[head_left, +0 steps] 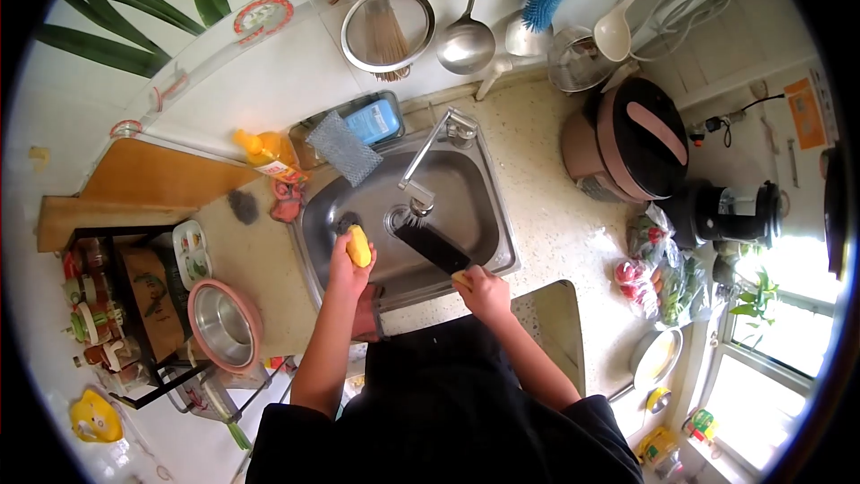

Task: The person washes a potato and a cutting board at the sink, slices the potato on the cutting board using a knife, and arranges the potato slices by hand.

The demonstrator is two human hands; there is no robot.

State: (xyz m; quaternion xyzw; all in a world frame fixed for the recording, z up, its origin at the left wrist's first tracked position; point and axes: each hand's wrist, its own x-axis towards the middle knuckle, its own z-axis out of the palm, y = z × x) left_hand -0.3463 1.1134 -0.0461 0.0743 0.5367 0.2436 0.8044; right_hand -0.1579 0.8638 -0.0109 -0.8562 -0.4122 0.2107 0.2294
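Beside the sink, left: one orange bottle, near the rim, presumably for easy reach. Over the basin: your left hand, fingers closed round a yellow piece, held apart from the blade. Below the faucet: one broad dark knife, slanted, seemingly to catch water. Rightmost: your right hand, clamped on its handle, apparently for control.

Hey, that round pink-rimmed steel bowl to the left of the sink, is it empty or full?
Empty: the round pink-rimmed steel bowl shows only bare, shiny metal inside.
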